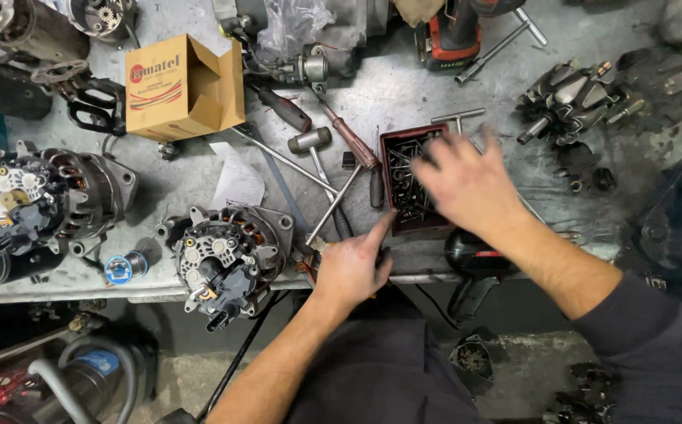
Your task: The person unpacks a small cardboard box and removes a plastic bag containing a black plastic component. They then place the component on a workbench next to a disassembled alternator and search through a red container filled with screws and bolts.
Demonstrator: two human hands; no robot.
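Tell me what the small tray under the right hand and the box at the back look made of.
Tray: seemingly dark red plastic, matte, with thin moulded walls; it holds metal bits. The right hand is blurred over it. Box: tan cardboard, dull, flaps folded open.

dark red tray (389,141) full of grey bits, tan cardboard box (177,86) with red print, scuffed grey bench (404,86), red-handled screwdriver (354,141)

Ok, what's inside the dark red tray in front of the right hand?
The dark red tray holds a jumble of small dark metal bits or sockets, visible along its left half. The blurred right hand covers the tray's right side, so what lies there cannot be seen.
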